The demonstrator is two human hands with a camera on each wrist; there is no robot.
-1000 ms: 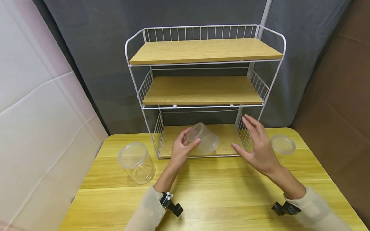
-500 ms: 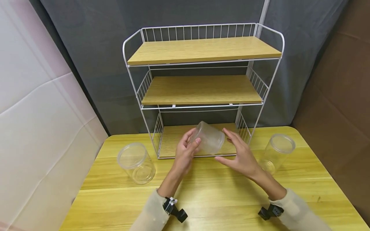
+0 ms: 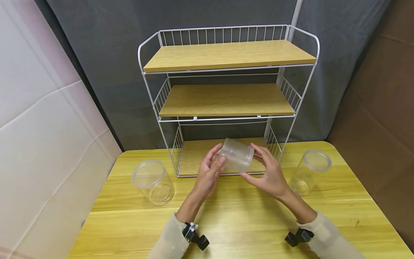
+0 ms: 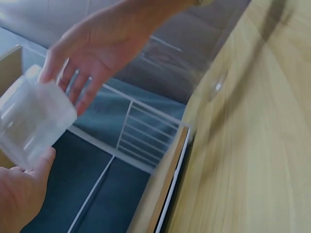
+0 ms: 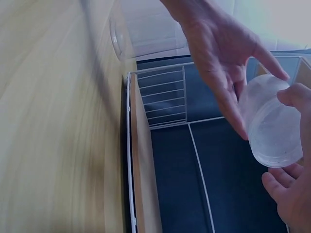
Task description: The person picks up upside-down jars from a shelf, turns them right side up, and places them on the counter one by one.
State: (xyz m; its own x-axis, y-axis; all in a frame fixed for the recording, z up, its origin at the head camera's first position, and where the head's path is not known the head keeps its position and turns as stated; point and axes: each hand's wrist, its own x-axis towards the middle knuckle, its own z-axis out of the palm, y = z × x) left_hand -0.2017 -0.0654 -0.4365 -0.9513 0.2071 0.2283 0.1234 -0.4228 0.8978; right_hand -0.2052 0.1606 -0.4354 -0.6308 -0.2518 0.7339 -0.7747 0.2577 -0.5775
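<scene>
A small clear plastic jar (image 3: 237, 154) is held in the air before the rack's bottom shelf, lying tilted on its side. My left hand (image 3: 207, 174) grips its left end, fingers behind and thumb in front. At its rimmed right end, my right hand (image 3: 268, 176) pinches with the thumb below and fingers above. The right wrist view shows the jar (image 5: 274, 128) between both hands, its round rim toward the right hand. In the left wrist view, fingers of the right hand (image 4: 104, 53) touch the cloudy jar (image 4: 36, 119). Its contents cannot be made out.
A white wire rack (image 3: 228, 118) with three wooden shelves stands at the back of the wooden table (image 3: 239, 223). A wide clear jar (image 3: 153, 183) stands at the left, a narrower clear jar (image 3: 310, 172) at the right, near the right forearm.
My right hand has come left from beside the rack to the jar's rimmed end. The jar has shifted slightly right and turned a little. The jar at the right is less covered.
</scene>
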